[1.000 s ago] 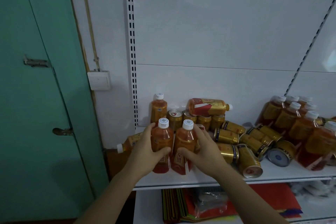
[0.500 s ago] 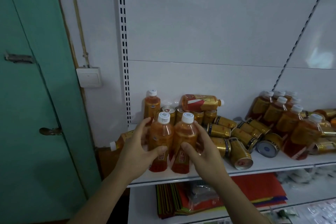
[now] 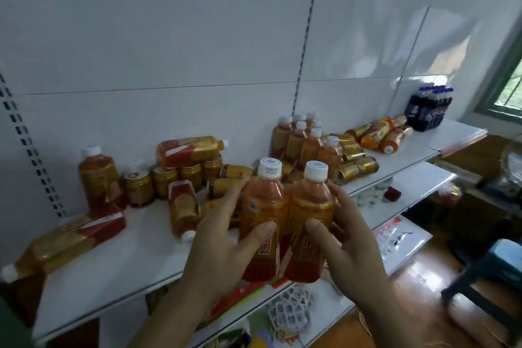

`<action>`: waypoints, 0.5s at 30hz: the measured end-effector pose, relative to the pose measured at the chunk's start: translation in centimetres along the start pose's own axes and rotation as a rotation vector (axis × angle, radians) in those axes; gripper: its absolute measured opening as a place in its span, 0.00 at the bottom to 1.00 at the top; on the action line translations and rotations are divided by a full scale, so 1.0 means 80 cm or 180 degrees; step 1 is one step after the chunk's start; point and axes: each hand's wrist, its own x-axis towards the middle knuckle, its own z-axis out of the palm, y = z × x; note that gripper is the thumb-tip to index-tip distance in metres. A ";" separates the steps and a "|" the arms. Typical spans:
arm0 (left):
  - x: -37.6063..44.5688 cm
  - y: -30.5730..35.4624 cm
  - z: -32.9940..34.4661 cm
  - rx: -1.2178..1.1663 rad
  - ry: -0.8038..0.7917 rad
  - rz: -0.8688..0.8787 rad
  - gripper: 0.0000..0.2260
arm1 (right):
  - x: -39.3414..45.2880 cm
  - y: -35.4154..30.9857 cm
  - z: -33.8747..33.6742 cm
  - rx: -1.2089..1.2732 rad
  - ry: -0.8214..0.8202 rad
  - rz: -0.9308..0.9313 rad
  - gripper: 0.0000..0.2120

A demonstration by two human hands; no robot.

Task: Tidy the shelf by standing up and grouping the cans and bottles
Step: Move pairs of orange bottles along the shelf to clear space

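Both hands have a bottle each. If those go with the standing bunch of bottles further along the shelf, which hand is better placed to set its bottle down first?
Probably the right hand. Its bottle is on the side nearer the standing group of bottles, while the left hand and its bottle sit farther away.

We face a glossy white tiled wall (image 3: 175, 37) that carries pale reflected light toward its right side. To the right of the wall, at the frame's edge, we see a green-framed window (image 3: 505, 85) with greenery outside. Below the window lies a shiny wooden floor (image 3: 418, 268), and on that floor, lower right, stands a dark stool (image 3: 491, 271).
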 end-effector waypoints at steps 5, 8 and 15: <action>0.032 0.035 0.134 -0.0098 -0.0201 0.0157 0.33 | -0.008 0.031 -0.118 -0.0013 0.0395 0.0143 0.28; 0.053 0.059 0.222 -0.0134 -0.0353 0.0274 0.32 | -0.008 0.050 -0.203 -0.0080 0.0518 0.0172 0.28; 0.094 0.091 0.414 -0.0318 -0.0701 0.0316 0.30 | 0.000 0.130 -0.373 -0.0220 0.0802 0.0372 0.32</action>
